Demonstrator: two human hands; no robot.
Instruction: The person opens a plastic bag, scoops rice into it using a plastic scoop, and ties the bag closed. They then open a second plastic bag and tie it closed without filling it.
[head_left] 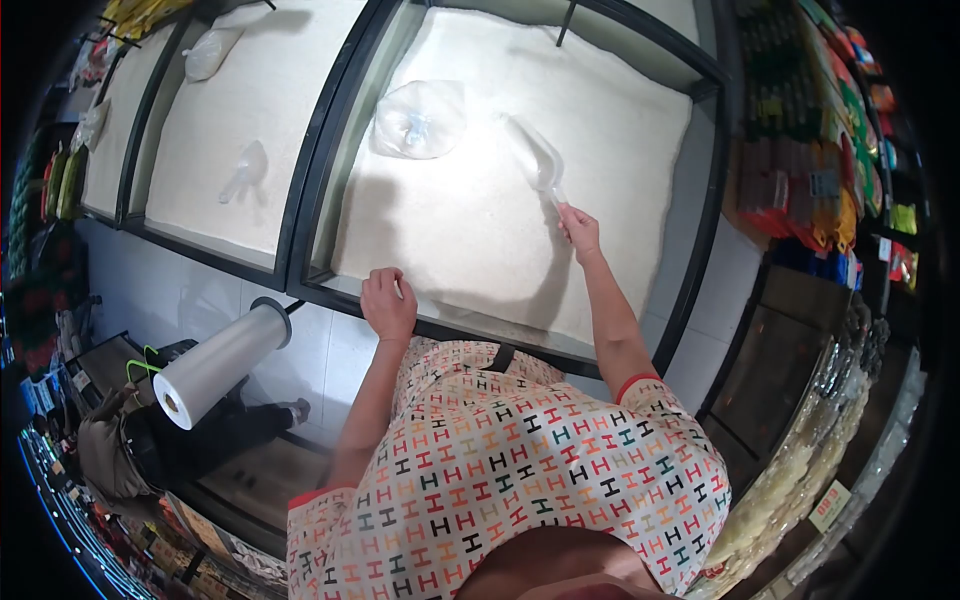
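Right grip clamped on scoop handle, presumably to keep clear of powder; left grip at bin rim, likely for support, cannot tell whether closed.

R hand out fwd, clenched; L hand palm-dn, loosely curled.

Clr plastic scoop slants over wht fill, bowl end fwd-L.

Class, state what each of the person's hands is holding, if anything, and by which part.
The right hand grips a translucent, whitish plastic scoop by its handle. The left hand is at the bin's straight black rim, with nothing visibly held.
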